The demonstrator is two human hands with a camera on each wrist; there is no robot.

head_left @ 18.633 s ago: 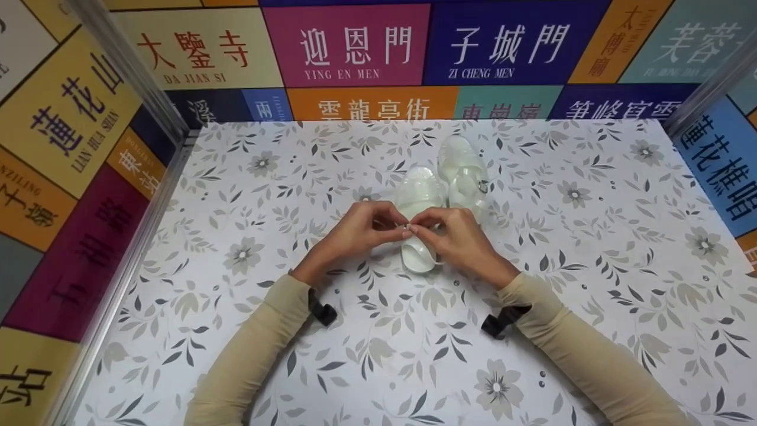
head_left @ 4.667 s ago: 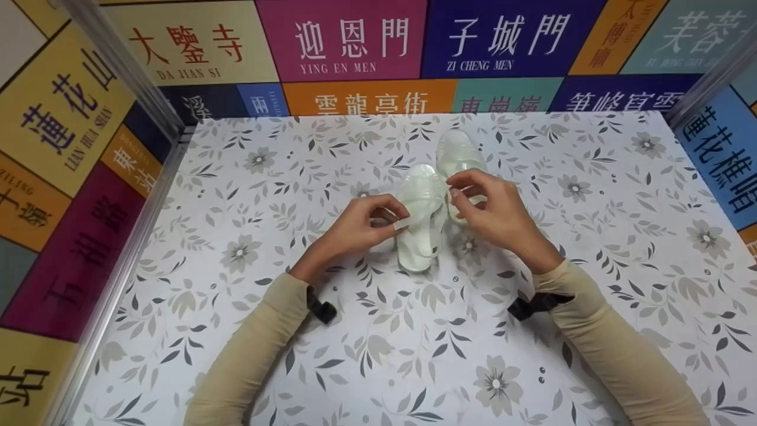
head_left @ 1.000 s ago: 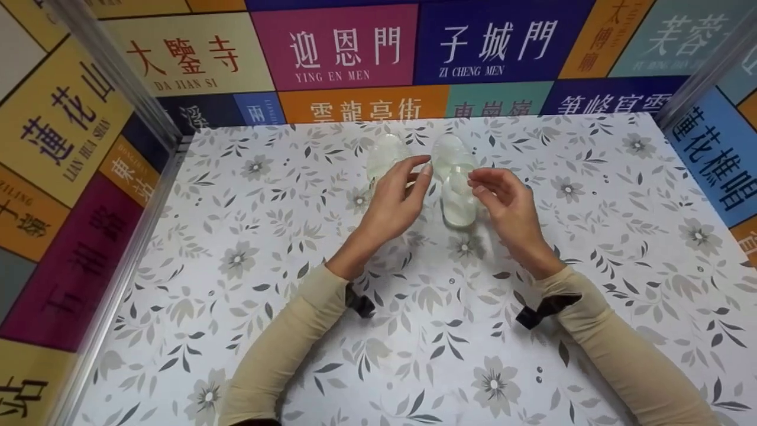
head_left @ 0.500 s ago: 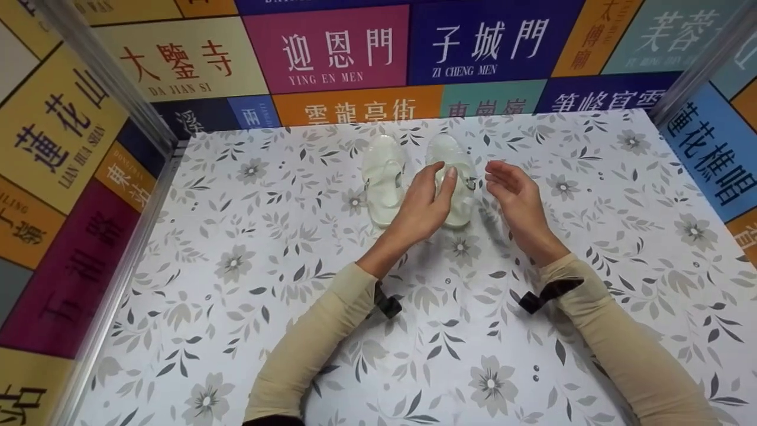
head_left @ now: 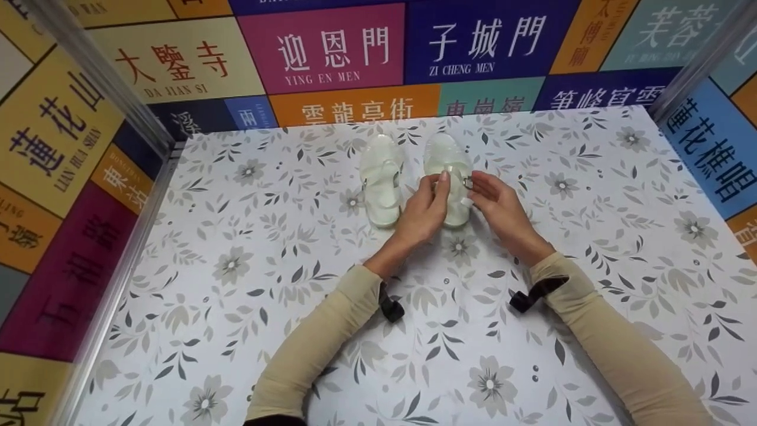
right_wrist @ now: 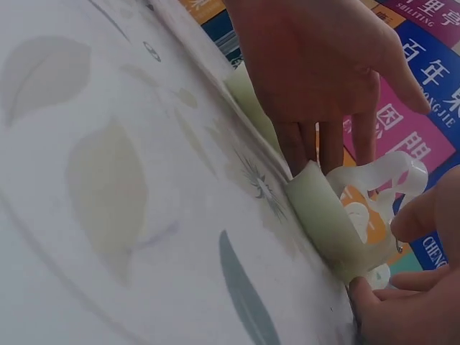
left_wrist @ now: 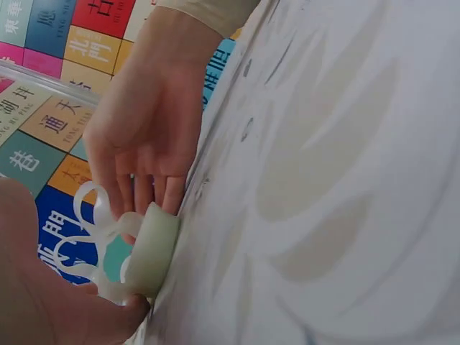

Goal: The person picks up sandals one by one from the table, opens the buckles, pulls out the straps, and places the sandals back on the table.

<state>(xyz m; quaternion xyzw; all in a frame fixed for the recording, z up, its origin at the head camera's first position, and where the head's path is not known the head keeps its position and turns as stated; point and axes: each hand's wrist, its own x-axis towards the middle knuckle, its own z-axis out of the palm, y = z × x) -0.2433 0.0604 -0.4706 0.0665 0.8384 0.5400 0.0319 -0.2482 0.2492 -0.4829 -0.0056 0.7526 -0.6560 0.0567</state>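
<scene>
Two translucent white jelly sandals stand side by side at the back middle of the flowered table, toes away from me. The left sandal (head_left: 381, 177) lies untouched. Both hands flank the right sandal (head_left: 446, 157). My left hand (head_left: 421, 210) lays straight fingers along its left side. My right hand (head_left: 497, 207) touches its right side by the small buckle (head_left: 469, 183). In the left wrist view the right hand (left_wrist: 151, 122) presses straight fingers against the sandal (left_wrist: 151, 251). In the right wrist view the left hand (right_wrist: 316, 65) does the same on the sandal (right_wrist: 323, 215).
The floral tablecloth (head_left: 248, 284) covers the whole table. Coloured sign panels (head_left: 331, 53) wall it at the back and both sides, with metal posts (head_left: 100, 77) in the corners. A black strap (head_left: 390, 305) sits on each wrist.
The left sandal went from my hands at mid-table to the back beside the other. In the last second my left hand shifted right, and both hands closed on the right sandal's sides.
</scene>
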